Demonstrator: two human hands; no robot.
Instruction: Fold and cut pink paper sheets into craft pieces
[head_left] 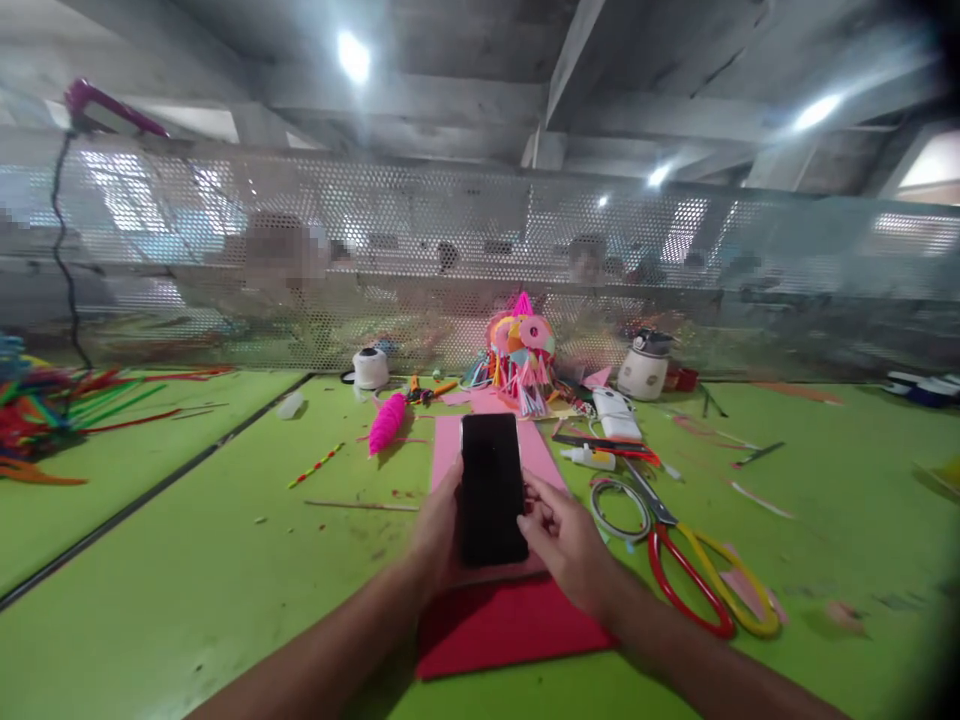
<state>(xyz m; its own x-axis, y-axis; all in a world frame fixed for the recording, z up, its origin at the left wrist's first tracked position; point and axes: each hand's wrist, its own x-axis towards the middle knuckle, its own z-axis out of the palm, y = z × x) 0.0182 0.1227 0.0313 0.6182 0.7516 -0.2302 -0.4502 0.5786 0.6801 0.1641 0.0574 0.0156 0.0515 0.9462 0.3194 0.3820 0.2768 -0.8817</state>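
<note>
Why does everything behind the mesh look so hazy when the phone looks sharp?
Head view: ceiling lights flare white, the perforated screen veils whatever is behind it, and the right edge darkens; the phone is crisp, its display black.

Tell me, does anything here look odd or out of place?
Nothing looks damaged or spilled. Small scraps litter the green table; the phone between left hand and right hand has a dark screen.
</note>
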